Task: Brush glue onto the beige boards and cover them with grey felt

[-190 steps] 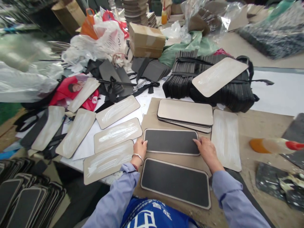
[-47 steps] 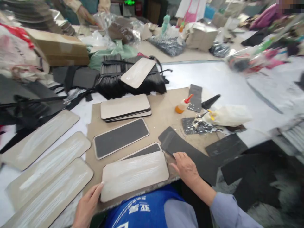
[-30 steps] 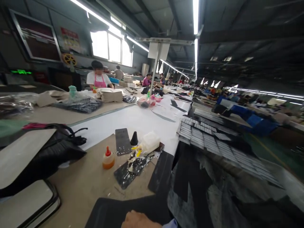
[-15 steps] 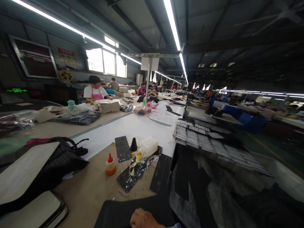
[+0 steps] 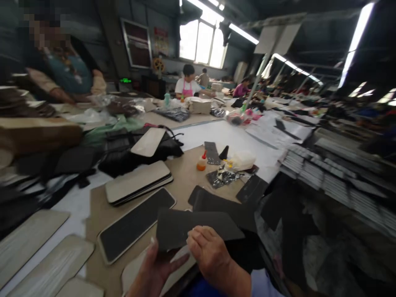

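Observation:
A dark grey flat panel (image 5: 194, 225) is tilted up in front of me. My right hand (image 5: 210, 249) is closed on its lower edge, knuckles up and fingers bent. By the panel's lower left corner is my left hand (image 5: 154, 266), its fingers spread and one fingertip beside the left edge; part of it may be hidden behind the panel. Beneath my hands lies a pale, round-cornered panel (image 5: 133, 270), partly covered. To the left rests a dark panel with a light rim (image 5: 137, 222). More black sheet material (image 5: 225, 204) lies just beyond the held panel.
A glue bottle with red tip (image 5: 201, 163) and a white bottle with yellow tips (image 5: 243, 161) are beyond my hands, near spattered pieces (image 5: 221, 177). Stacked pale panels (image 5: 139, 181) lie left. White strips (image 5: 309, 173) stand right. A co-worker (image 5: 68, 70) is across the table, far left.
My view has swung left and down. My left hand has come into view, and my right hand now grips a raised dark panel. The co-worker at far left has come into view.

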A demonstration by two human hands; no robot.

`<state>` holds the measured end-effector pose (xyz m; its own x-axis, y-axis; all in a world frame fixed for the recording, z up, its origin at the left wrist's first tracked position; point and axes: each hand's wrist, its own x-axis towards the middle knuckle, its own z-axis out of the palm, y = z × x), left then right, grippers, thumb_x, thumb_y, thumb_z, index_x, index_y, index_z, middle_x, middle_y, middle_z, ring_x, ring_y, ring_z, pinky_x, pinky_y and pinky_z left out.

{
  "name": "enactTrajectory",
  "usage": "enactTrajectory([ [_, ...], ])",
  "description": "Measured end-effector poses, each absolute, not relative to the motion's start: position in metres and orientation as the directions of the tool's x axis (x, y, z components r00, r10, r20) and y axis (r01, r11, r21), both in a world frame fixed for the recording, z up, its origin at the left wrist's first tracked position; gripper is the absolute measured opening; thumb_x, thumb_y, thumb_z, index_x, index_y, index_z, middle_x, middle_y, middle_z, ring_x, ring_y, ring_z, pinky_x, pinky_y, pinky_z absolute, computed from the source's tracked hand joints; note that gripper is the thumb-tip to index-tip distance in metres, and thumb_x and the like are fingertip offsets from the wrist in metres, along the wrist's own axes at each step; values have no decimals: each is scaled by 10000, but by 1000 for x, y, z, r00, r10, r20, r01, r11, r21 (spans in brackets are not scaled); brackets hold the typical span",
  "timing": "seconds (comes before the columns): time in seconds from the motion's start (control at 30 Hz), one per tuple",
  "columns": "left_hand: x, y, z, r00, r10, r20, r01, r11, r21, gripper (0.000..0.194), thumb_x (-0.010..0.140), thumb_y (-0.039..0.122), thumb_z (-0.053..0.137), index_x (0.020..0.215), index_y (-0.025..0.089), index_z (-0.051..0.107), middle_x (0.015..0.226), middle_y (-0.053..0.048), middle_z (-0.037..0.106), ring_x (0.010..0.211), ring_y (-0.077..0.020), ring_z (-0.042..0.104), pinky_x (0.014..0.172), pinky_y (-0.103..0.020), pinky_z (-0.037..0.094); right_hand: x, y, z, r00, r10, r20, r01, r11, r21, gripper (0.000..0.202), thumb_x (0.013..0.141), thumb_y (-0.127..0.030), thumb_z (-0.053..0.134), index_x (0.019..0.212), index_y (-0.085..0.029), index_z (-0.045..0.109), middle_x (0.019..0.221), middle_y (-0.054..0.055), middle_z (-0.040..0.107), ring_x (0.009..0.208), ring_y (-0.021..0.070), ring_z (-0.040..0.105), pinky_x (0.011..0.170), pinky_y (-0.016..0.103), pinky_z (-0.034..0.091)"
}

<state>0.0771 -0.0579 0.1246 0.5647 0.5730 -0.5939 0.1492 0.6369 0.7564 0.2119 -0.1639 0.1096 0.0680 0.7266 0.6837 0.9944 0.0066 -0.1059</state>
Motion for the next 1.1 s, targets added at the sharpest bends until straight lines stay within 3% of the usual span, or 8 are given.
enactTrajectory([
  [0.17, 46, -48, 125, 562, 496, -662, 73, 767, 637, 515, 622, 295, 726, 1086, 126, 578, 894, -96, 695, 820, -231, 647, 681, -289, 529, 163, -184, 95, 39, 847, 530, 940, 149, -308, 225, 876, -168, 395, 1035, -154, 553, 953, 74, 639, 948, 181, 549, 841, 333, 459],
  [0.3, 9, -54, 120, 559, 444, -700, 53, 824, 564, 475, 650, 241, 716, 1087, 124, 569, 900, -103, 692, 823, -233, 652, 678, -299, 539, 183, -216, 65, 545, 765, 343, 764, -285, -579, 389, 849, -363, 453, 1181, -163, 490, 1140, 122, 562, 1089, 231, 488, 926, 412, 412],
  [0.4, -9, -58, 115, 522, 458, -719, 13, 839, 544, 479, 636, 237, 729, 1068, 108, 570, 894, -107, 692, 832, -237, 650, 664, -293, 542, 204, -234, 36, 813, 567, -132, 271, -568, -777, 541, 763, -570, 446, 1090, -152, 552, 1018, 144, 597, 934, 261, 565, 794, 413, 467],
  [0.5, -17, -61, 109, 476, 485, -734, -37, 845, 534, 487, 634, 249, 732, 1071, 109, 567, 895, -101, 691, 837, -234, 648, 674, -293, 539, 214, -238, 23, 525, 577, -626, -155, -659, -736, 586, 694, -660, 463, 946, -152, 608, 743, 70, 609, 671, 191, 577, 583, 303, 462],
  [0.63, -19, -66, 98, 351, 554, -755, -80, 821, 566, 484, 638, 272, 726, 1075, 144, 564, 884, -72, 689, 810, -210, 645, 659, -276, 523, 226, -230, 31, 287, 673, -682, -304, -611, -731, 518, 693, -635, 508, 902, -171, 604, 691, 19, 591, 635, 154, 534, 601, 273, 427],
  [0.8, -22, -71, 83, 78, 671, -738, -34, 741, 670, 360, 593, 358, 723, 876, 169, 607, 751, -18, 665, 677, -152, 607, 548, -217, 460, 250, -204, 23, 369, 763, -531, 134, -610, -781, 437, 705, -623, 466, 621, -194, 477, 554, -22, 458, 548, 132, 426, 529, 248, 334],
  [0.93, -24, -65, 66, -17, 778, -628, 148, 623, 768, 321, 558, 438, 694, 694, 169, 581, 653, 8, 607, 632, -140, 547, 560, -223, 423, 262, -181, 9, 502, 803, -321, 553, -584, -594, 407, 771, -578, 407, 581, -218, 390, 513, -28, 425, 518, 135, 408, 537, 260, 293],
  [1.1, -24, -46, 32, 6, 878, -479, 542, 400, 739, 351, 612, 509, 583, 542, 170, 523, 483, 45, 449, 509, -109, 413, 513, -231, 330, 271, -157, 0, 514, 836, -191, 762, -548, -346, 354, 849, -502, 361, 656, -222, 458, 651, 18, 553, 594, 157, 513, 535, 268, 289],
])
